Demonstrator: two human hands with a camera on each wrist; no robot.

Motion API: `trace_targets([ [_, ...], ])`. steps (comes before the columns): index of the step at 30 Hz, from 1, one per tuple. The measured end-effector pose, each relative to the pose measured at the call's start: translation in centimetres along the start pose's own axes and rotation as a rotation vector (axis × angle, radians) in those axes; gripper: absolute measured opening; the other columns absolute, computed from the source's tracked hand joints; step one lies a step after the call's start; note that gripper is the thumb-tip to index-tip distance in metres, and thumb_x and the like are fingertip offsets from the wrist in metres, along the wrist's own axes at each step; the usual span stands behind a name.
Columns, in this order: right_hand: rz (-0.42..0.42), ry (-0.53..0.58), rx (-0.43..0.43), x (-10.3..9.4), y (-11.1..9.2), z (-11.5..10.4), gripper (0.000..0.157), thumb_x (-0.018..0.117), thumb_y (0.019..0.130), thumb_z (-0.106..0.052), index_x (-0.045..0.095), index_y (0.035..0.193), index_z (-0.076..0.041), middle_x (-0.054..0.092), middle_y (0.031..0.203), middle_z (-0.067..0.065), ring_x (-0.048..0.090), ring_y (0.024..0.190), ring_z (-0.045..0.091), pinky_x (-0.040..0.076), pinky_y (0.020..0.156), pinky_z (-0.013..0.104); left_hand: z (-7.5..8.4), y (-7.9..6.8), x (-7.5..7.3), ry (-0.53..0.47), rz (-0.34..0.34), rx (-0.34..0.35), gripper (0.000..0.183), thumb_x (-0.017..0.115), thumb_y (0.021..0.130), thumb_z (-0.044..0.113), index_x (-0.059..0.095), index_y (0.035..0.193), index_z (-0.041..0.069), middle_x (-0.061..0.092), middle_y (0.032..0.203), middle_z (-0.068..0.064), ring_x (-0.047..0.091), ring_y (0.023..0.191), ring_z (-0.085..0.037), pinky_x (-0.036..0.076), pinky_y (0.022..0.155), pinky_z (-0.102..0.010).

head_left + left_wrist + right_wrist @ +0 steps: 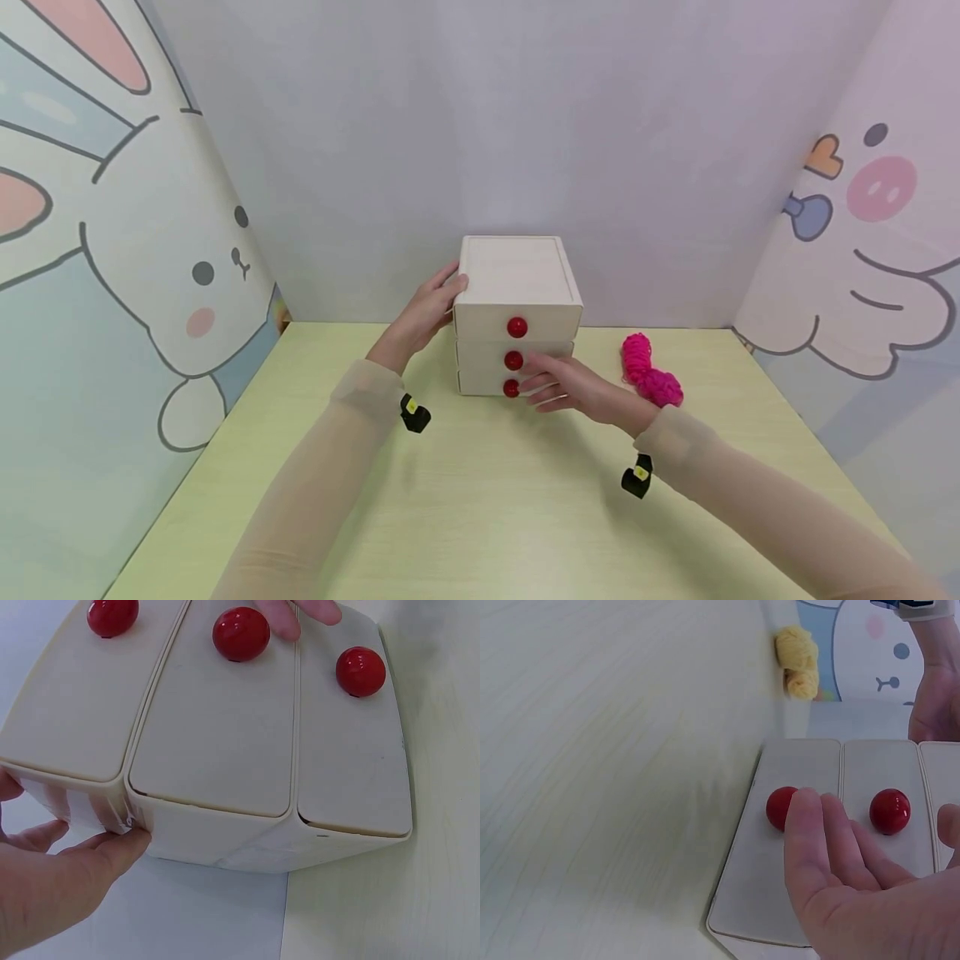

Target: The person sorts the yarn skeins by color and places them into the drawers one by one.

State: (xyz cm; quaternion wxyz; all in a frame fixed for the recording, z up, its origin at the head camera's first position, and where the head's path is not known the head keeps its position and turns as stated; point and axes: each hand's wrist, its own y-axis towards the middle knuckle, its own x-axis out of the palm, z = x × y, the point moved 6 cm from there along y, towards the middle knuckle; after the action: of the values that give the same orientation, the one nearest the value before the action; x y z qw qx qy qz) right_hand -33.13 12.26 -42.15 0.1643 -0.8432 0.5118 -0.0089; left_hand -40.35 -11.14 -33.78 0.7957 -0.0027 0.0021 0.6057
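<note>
A small white three-drawer cabinet (519, 271) stands at the back of the table, with a round red knob on each drawer. All three drawers are closed. My left hand (426, 312) rests against its left side near the top, thumb at the upper edge; in the left wrist view its fingertips (135, 841) touch the side by the top drawer. In front of the two lower drawers is my right hand (573, 387), fingers extended and thumb apart. Its fingertips overlap the bottom knob (781, 807) in the right wrist view, close to the middle knob (889, 811).
A bright pink bundle of yarn (649, 371) lies on the table to the right of the cabinet. On the other side, a yellow yarn bundle (797, 660) shows in the right wrist view. Fabric walls with cartoon animals surround the pale wooden table (480, 500).
</note>
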Motion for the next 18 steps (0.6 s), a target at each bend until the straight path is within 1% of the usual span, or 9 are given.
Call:
trace_targets([
  [3, -0.008, 0.037, 0.007, 0.4, 0.4, 0.2, 0.063, 0.05, 0.111, -0.047, 0.058, 0.139, 0.009, 0.069, 0.135, 0.025, 0.068, 0.123, 0.044, 0.061, 0.098, 0.043, 0.1, -0.1, 0.0, 0.003, 0.002, -0.002, 0.063, 0.051, 0.113, 0.039, 0.026, 0.17, 0.028, 0.029, 0.174, -0.006, 0.034, 0.157, -0.029, 0.031, 0.127, -0.052],
  [5, -0.008, 0.065, 0.018, 0.5, 0.7, 0.4, 0.063, 0.051, 0.11, -0.048, 0.058, 0.137, 0.009, 0.069, 0.135, 0.024, 0.067, 0.124, 0.044, 0.061, 0.097, 0.042, 0.2, -0.1, 0.1, 0.003, 0.004, -0.003, 0.063, 0.051, 0.113, 0.039, 0.027, 0.17, 0.028, 0.029, 0.174, -0.006, 0.035, 0.157, -0.029, 0.031, 0.127, -0.053],
  [11, -0.004, 0.112, 0.023, 1.1, 1.4, 0.6, 0.065, 0.052, 0.109, -0.05, 0.054, 0.143, 0.006, 0.071, 0.134, 0.022, 0.068, 0.123, 0.042, 0.061, 0.097, 0.042, 0.2, -0.1, 0.1, 0.0, 0.001, 0.001, 0.064, 0.051, 0.113, 0.038, 0.026, 0.171, 0.027, 0.029, 0.174, -0.007, 0.034, 0.157, -0.029, 0.031, 0.127, -0.052],
  [18, -0.007, 0.143, 0.03, 1.6, 1.8, 0.7, 0.07, 0.052, 0.109, -0.053, 0.057, 0.143, 0.008, 0.069, 0.137, 0.023, 0.068, 0.125, 0.038, 0.059, 0.101, 0.042, 0.1, -0.1, 0.0, 0.005, -0.014, 0.009, 0.064, 0.051, 0.113, 0.039, 0.025, 0.171, 0.028, 0.028, 0.174, -0.006, 0.034, 0.158, -0.029, 0.031, 0.127, -0.052],
])
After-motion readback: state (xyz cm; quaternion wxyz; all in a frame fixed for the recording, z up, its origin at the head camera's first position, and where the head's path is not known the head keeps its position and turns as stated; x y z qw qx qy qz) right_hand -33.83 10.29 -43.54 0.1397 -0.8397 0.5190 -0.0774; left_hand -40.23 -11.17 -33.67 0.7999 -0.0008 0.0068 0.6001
